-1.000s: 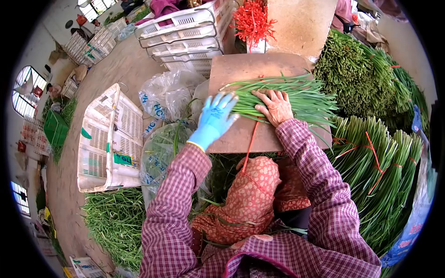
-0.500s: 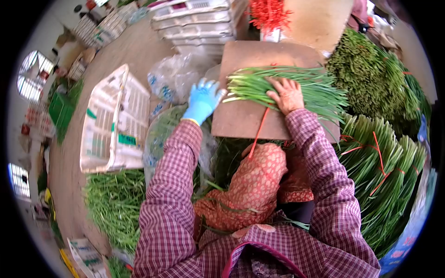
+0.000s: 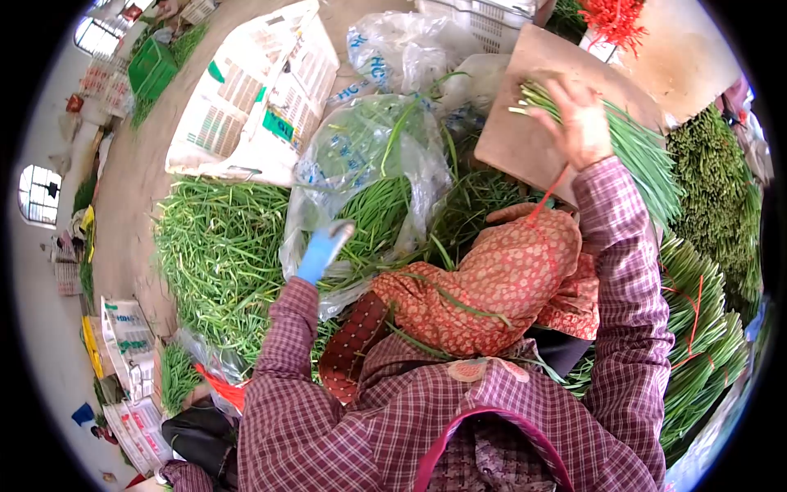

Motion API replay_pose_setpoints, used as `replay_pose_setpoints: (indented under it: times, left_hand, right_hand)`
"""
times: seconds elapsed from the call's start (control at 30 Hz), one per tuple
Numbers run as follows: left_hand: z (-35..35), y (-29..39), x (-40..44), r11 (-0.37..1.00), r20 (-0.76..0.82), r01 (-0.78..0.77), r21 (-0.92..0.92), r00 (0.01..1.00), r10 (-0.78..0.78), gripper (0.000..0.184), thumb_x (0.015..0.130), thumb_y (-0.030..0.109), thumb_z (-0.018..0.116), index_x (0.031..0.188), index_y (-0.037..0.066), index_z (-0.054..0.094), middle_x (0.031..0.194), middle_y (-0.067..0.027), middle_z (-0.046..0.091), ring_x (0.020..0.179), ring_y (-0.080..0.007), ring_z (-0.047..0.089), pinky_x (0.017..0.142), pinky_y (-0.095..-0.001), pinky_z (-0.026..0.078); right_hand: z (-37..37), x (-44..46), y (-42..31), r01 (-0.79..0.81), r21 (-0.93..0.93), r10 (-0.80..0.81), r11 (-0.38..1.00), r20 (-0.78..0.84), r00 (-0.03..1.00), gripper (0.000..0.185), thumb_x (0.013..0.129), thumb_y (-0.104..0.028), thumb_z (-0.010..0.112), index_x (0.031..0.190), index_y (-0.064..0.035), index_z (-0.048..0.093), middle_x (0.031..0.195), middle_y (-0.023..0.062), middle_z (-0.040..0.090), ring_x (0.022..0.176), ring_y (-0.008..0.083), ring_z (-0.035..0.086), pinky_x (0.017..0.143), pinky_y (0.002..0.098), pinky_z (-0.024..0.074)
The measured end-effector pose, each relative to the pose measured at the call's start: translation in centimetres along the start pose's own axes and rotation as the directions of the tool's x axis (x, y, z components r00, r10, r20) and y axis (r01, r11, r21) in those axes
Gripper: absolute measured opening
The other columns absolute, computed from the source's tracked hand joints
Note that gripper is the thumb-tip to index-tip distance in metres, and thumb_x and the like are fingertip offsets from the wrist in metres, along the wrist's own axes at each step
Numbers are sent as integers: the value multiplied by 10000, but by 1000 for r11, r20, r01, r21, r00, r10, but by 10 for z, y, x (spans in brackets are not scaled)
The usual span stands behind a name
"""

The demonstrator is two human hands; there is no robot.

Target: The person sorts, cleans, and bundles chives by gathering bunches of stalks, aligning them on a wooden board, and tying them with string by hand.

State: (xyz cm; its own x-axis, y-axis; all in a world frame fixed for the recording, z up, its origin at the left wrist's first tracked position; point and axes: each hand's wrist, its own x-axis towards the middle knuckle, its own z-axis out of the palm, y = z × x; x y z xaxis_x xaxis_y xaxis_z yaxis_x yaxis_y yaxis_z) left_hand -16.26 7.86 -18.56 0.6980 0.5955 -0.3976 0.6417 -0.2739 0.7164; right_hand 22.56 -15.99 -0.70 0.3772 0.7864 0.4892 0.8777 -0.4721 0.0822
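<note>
My right hand (image 3: pixel 580 123) is bare and lies over a bunch of garlic chives (image 3: pixel 635 156), fingers on its far side and thumb on the near side. The bunch rests on a brown board (image 3: pixel 520 123), its pale stem ends left and its green leaves hanging past the right edge. My left hand (image 3: pixel 321 252) wears a blue glove and hovers over loose green leaves beside an open clear plastic bag (image 3: pixel 340 152). Motion smears its fingers, so whether they hold anything is unclear. A red tie (image 3: pixel 554 190) hangs at the board's near edge.
A white crate (image 3: pixel 238 107) stands left of the bag, above a heap of loose leaves (image 3: pixel 217 254). Tied green bundles (image 3: pixel 697 328) and darker bundles (image 3: pixel 713 197) are stacked on the right. Red ties (image 3: pixel 613 20) lie at the top. A patterned red cloth (image 3: pixel 492 287) covers my lap.
My left hand has moved from the board's left edge down to the loose leaves by the bag. My right hand stays on the chives. The view has turned left.
</note>
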Motion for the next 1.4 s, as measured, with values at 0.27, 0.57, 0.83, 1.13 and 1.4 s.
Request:
replay_pose_setpoints:
  times: [0.27,0.57,0.83,1.13,1.4]
  left_hand:
    - [49,-97,17,867,-270,-138,478,917,295,376,853,325,593,1154,99,589,979,-134,613,868,-306,603,772,-388,482]
    - [83,-164,-86,938,95,-12,347,995,-23,447,830,421,563,1139,106,631,1116,-177,594,982,-335,590,877,-414,463]
    - [53,-120,-40,999,-195,32,6,980,-30,260,860,201,584,1062,53,651,1003,-131,654,942,-274,623,839,-339,477]
    - [53,-179,-8,991,-597,26,-130,796,-99,320,848,68,494,1148,26,598,1071,-167,640,970,-282,622,852,-340,478]
    - [33,-172,2,968,-471,57,-245,865,-170,363,812,89,580,1164,-1,580,1067,-128,652,949,-198,625,848,-267,473]
  right_hand:
    - [101,-24,-236,181,490,-515,853,728,452,430,925,-438,473,1297,-223,489,1231,98,550,1097,249,558,1019,467,348]
    - [207,-106,-246,328,264,-277,907,961,-9,438,935,-389,449,1316,-177,486,1316,95,497,1227,240,452,1015,463,308]
    - [185,-75,-298,403,296,-319,866,948,-12,386,920,-354,482,1225,-133,568,1204,73,573,1094,243,553,974,451,369]
    - [208,-134,-323,198,574,-541,795,817,-198,481,962,-445,323,1269,-139,532,1216,115,567,1078,298,550,918,464,449]
    - [197,-124,-322,138,505,-478,852,858,-190,549,965,-478,289,1200,-93,602,1189,127,585,1072,301,556,913,457,461]
